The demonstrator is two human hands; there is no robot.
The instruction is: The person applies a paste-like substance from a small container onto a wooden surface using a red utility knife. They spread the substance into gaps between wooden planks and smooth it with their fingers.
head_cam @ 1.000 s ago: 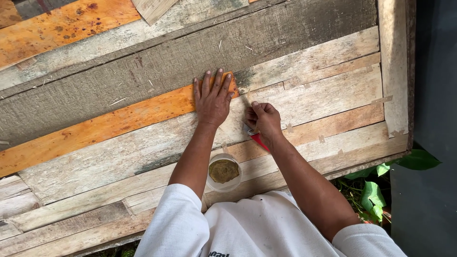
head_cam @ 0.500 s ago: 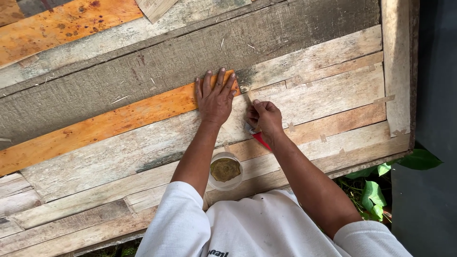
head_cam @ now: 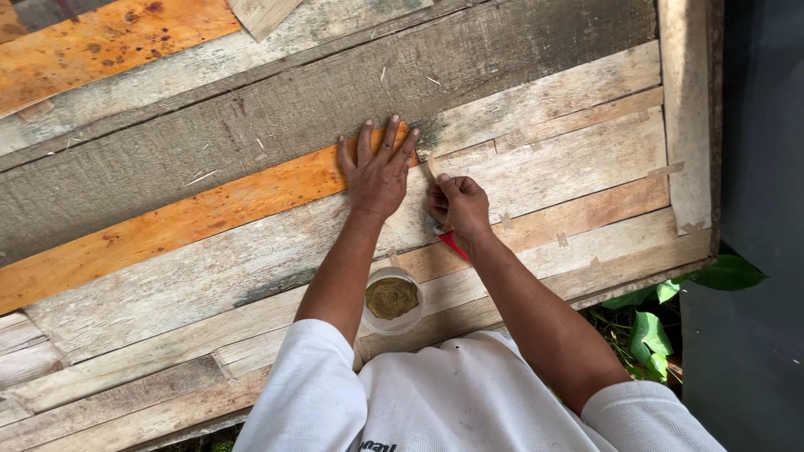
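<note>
My left hand point(head_cam: 377, 167) lies flat, fingers spread, on the end of an orange plank point(head_cam: 193, 218) in a surface of weathered wooden boards point(head_cam: 569, 151). Just to its right, my right hand point(head_cam: 456, 205) is closed around a small tool with a red handle point(head_cam: 452, 244); its thin tip point(head_cam: 431, 170) touches the pale board beside the orange plank's end. A small clear plastic tub point(head_cam: 392, 300) of brown paste stands on the boards between my forearms, near my chest.
A wide grey plank point(head_cam: 251, 117) runs above the orange one. A second orange board point(head_cam: 100, 50) lies at the top left. An upright wooden frame piece point(head_cam: 687, 109) closes the right edge. Green leaves point(head_cam: 653, 335) and a dark wall point(head_cam: 754, 209) lie beyond.
Both hands stay in nearly the same place. The right hand with the tool has shifted slightly along the board seam; the view moved a little.
</note>
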